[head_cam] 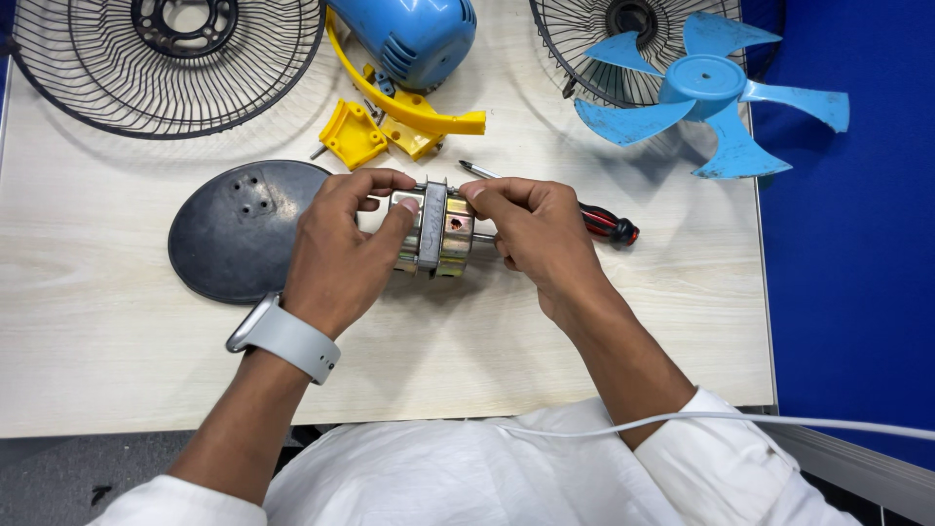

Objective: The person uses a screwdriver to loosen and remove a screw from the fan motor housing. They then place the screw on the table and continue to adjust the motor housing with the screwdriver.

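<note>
Above the tabletop [117, 351], we held the metal fan motor [434, 230] between both hands: left hand [343, 251] clasping its left end, right hand [534, 232] gripping its right, screwdriver [594, 218] behind.

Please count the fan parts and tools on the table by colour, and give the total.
Blue: 2, motor cover, fan blade
Yellow: 2, bracket, small block
Black: 3, two wire guards, round base
Metal: 1, motor
Red-black: 1, screwdriver
Total: 9
</note>
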